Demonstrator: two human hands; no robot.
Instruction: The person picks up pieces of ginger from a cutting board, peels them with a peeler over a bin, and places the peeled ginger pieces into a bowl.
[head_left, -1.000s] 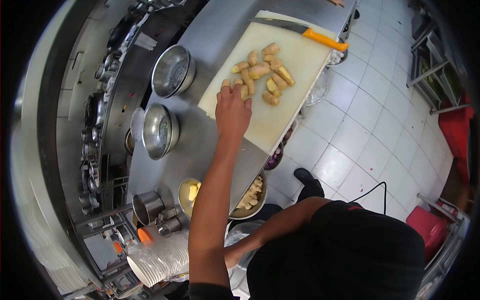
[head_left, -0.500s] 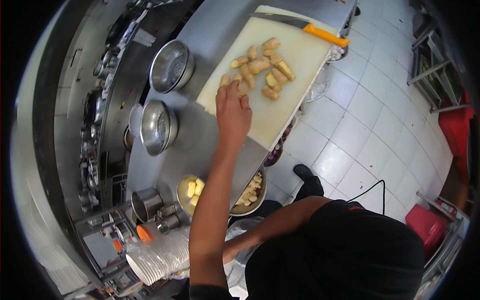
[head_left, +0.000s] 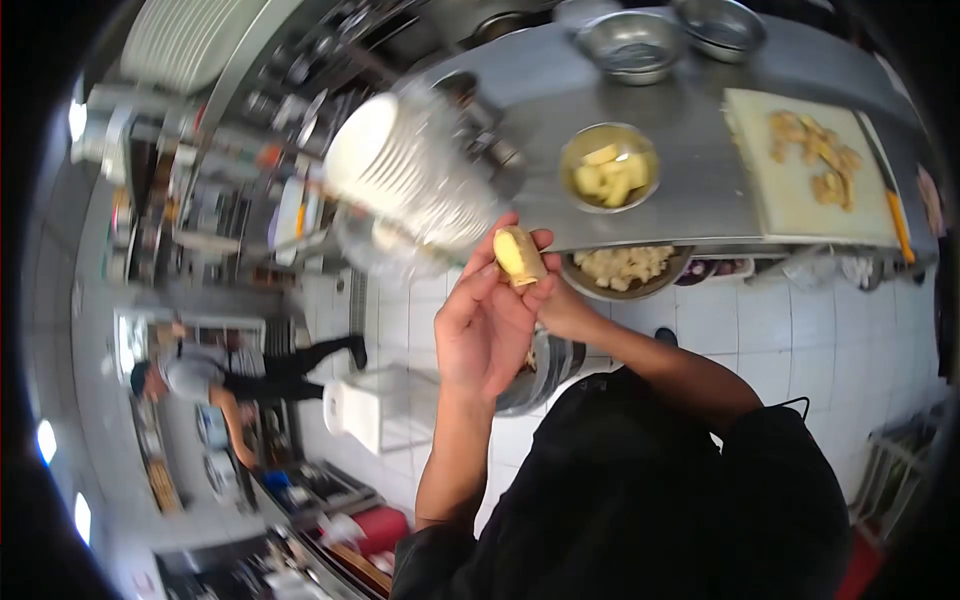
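Observation:
My left hand (head_left: 490,325) is turned palm up in front of my body, its fingers closed round a piece of ginger (head_left: 518,256) with a yellow cut face. Just behind it, my right hand (head_left: 567,308) is partly covered by the left, and its fingers are hidden. Beyond the hands, a metal bowl (head_left: 566,180) holds several pale yellow peeled pieces. Below the counter edge, a larger bowl (head_left: 683,278) contains lumpy, light beige pieces. Several unpeeled ginger pieces (head_left: 833,190) lie on the white cutting board (head_left: 775,215) at the right, beside an orange-handled knife (head_left: 900,226).
The steel counter (head_left: 700,150) carries two sets of metal bowls (head_left: 632,48) at the back. Stacked white containers in plastic (head_left: 410,175) stand left of my hands. Another person (head_left: 215,375) is at far left near a white stool (head_left: 355,413). A dark bin (head_left: 550,375) is below my hands.
My left hand has left the cutting board and come back near my body with a piece of ginger. The view has swung left, bringing the other person and stool into sight.

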